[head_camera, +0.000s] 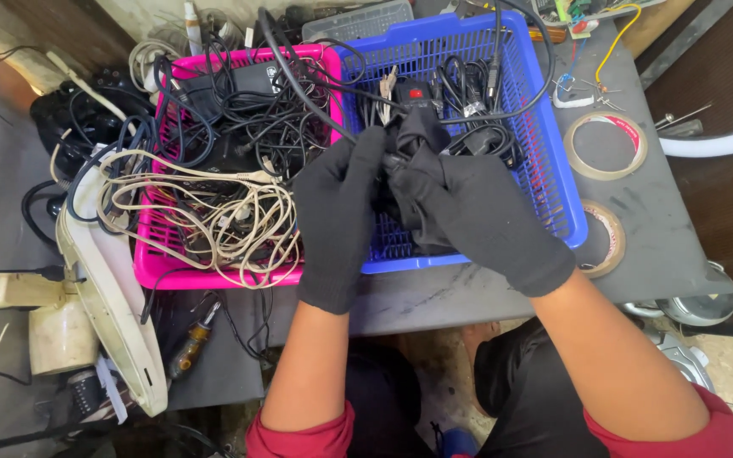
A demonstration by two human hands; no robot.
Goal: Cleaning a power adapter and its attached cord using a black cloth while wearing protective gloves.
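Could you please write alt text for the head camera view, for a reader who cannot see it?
Two black-gloved hands, left hand and right hand, grip a black cable bundle over a blue basket. Beside it, a pink basket holds tangled black and beige cables; two tape rolls lie on the grey table.

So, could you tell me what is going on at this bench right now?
A person in black gloves holds a black cable with both hands, the left hand and the right hand closed around it over the blue basket. That basket holds more black cables and a small black part with a red patch. Beside it, the pink basket is packed with tangled black and cream cables. Two rolls of tape lie on the grey table, and a screwdriver lies below the pink basket.
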